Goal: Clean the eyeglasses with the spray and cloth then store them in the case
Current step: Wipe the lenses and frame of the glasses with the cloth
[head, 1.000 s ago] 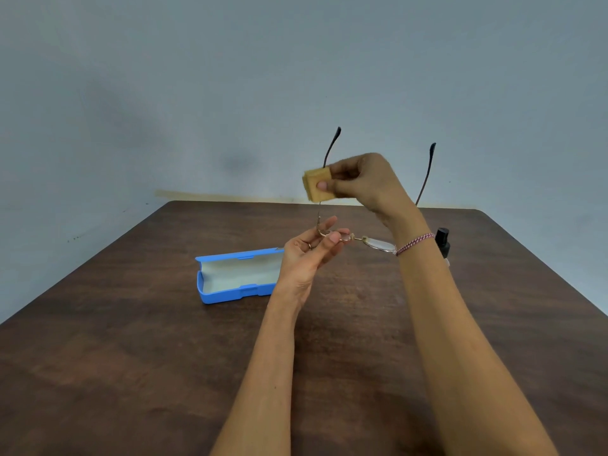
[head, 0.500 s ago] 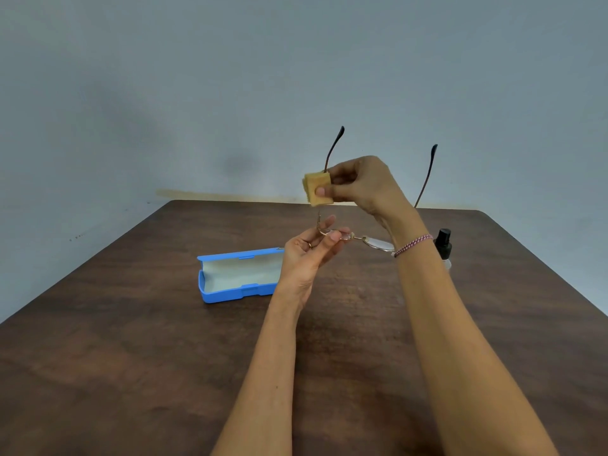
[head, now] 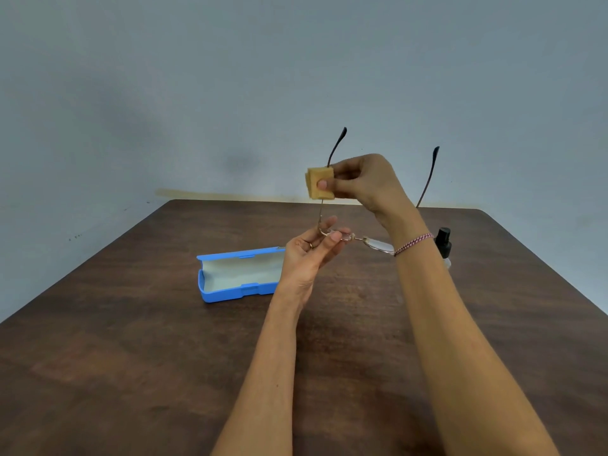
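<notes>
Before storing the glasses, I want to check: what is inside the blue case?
The open blue case shows only its pale lining. Its right end is covered by the left hand, so what lies there cannot be seen.

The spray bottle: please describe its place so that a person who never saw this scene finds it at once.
Start at the dark brown wooden table and go to its far right side. There, partly hidden behind the wrist with the braided bracelet, stands the spray bottle. It alone has a black cap, unlike the open blue case further left.
</notes>
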### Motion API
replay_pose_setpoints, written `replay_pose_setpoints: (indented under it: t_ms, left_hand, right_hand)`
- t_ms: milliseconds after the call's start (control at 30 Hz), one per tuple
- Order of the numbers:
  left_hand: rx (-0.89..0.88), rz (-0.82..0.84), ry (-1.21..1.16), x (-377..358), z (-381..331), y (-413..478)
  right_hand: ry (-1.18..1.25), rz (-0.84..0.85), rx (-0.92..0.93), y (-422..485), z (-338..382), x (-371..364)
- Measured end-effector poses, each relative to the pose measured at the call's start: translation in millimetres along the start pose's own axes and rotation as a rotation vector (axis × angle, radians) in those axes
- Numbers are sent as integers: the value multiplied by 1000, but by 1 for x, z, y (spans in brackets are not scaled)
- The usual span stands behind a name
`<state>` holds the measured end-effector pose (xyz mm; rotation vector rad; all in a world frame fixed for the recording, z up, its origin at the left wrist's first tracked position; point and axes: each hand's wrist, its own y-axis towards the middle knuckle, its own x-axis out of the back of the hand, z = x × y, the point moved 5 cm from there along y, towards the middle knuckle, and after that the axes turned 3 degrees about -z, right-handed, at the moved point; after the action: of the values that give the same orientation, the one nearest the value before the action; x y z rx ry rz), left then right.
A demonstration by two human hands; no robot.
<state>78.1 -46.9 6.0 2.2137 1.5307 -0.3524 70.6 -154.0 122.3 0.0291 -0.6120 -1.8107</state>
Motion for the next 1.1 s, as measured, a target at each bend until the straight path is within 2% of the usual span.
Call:
replay_pose_setpoints:
  t_ms: [233,600,833,1100]
  left_hand:
    - [21,34,10,-3,2,-1]
    - [15,27,-34,-2,3,0]
    - [33,22,-58,-2,4,-1]
    - [39,-12,-93,-2,2,-5]
  right_hand:
    - [145,-265,105,3,14,20]
    - [101,-412,262,-9,39,26]
    - [182,-459,343,-29,69,38]
    - [236,-487,158,-82,30,51]
